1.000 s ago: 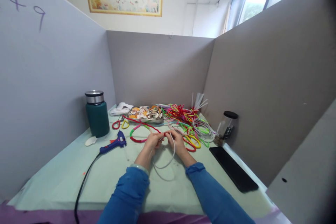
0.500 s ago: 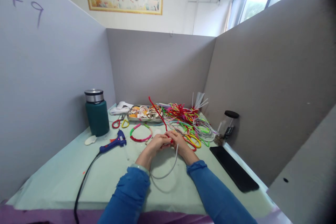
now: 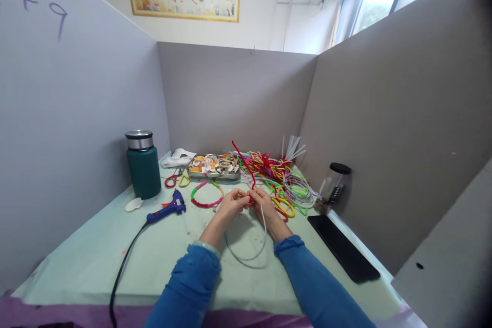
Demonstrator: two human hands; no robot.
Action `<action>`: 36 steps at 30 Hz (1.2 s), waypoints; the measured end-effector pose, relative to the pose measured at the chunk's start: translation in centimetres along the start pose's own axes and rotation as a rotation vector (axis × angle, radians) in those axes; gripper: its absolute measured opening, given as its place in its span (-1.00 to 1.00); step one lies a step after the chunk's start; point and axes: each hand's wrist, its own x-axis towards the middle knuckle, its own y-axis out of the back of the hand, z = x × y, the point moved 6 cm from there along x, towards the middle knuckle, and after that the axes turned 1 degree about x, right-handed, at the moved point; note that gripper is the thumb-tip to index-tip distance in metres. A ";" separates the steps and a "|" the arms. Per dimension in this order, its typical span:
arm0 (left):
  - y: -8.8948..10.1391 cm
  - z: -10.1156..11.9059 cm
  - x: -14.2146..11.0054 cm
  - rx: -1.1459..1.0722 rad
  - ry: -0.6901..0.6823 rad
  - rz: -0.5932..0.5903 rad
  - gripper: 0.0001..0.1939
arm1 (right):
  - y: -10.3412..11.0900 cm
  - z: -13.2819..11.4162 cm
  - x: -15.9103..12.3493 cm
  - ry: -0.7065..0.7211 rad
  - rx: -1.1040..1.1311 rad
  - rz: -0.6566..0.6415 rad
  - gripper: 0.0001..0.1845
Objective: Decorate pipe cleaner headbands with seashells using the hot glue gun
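The right hand (image 3: pixel 266 206) has its thumb and fingers clamped on one red fuzzy stem (image 3: pixel 244 159), near its lower end. The left hand (image 3: pixel 233 204) has its fingertips close together, just beside the right ones; whether they pinch anything, one cannot tell.

The stem's long axis leans: from the fingers it rises away from the person and to the left, its free tip pointing toward the far panel, with a slight bend just above the grip. One grey cord (image 3: pixel 265 240) comes down from the right fingers and curves in a single open loop below both hands, toward the left wrist. How the cord and stem meet is hidden by the fingers.

Left of the fingers lies one multicoloured ring (image 3: pixel 207 205); farther left are one blue glue gun (image 3: pixel 169 209), its nozzle pointing away from the person, one white spoon (image 3: pixel 133 205) and one upright green bottle (image 3: pixel 143 171). Beyond the fingers, to the left, sit two handle loops, one red (image 3: pixel 170 181) and one yellow (image 3: pixel 184 181), and one metal tray (image 3: pixel 215 176) of shell-like pieces, too many to count. Beyond and to the right lie a heap of coloured stems (image 3: pixel 269 166), uncountable, and one grey coil (image 3: pixel 298 190). Well right are one black-lidded jar (image 3: pixel 335 184) and one black slab (image 3: pixel 343 248).
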 end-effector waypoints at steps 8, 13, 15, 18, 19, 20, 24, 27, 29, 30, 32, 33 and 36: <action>1.1 -0.1 0.1 -0.121 -0.007 0.079 -0.59 | -0.2 -1.2 -0.7 -0.024 0.039 0.097 -0.58; 1.3 0.0 0.0 -0.172 0.016 0.096 -0.64 | -0.1 -1.2 -0.7 -0.018 0.026 0.137 -0.60; 1.5 -0.1 0.1 -0.190 0.019 0.108 -0.64 | -0.1 -1.2 -0.8 -0.007 0.019 0.127 -0.60; 1.8 -0.5 0.4 -0.196 0.035 0.150 -0.65 | -0.2 -1.1 -0.8 -0.001 -0.001 0.099 -0.60; 2.0 -0.7 0.5 -0.196 0.041 0.166 -0.66 | -0.2 -1.0 -0.7 -0.004 -0.013 0.087 -0.59; 2.1 -0.9 0.6 -0.197 0.049 0.177 -0.67 | -0.3 -0.9 -0.7 -0.008 -0.025 0.076 -0.59; 2.3 -1.3 0.7 -0.202 0.076 0.193 -0.68 | -0.3 -0.8 -0.6 -0.014 -0.040 0.073 -0.60; 2.3 -1.4 0.7 -0.201 0.080 0.189 -0.68 | -0.3 -1.0 -0.7 -0.018 -0.057 0.095 -0.60; 2.3 -1.5 0.7 -0.209 0.086 0.184 -0.69 | -0.4 -1.3 -0.9 -0.013 -0.087 0.104 -0.60; 2.3 -1.6 0.7 -0.217 0.091 0.183 -0.70 | -0.4 -1.4 -0.9 -0.006 -0.103 0.105 -0.61; 2.4 -1.8 0.8 -0.246 0.103 0.180 -0.71 | -0.5 -1.7 -1.0 0.022 -0.134 0.104 -0.62; 2.4 -1.9 0.9 -0.267 0.109 0.175 -0.71 | -0.6 -1.8 -1.0 0.038 -0.146 0.099 -0.63; 2.3 -2.4 1.1 -0.334 0.140 0.136 -0.71 | -0.9 -2.1 -1.1 0.066 -0.181 0.063 -0.65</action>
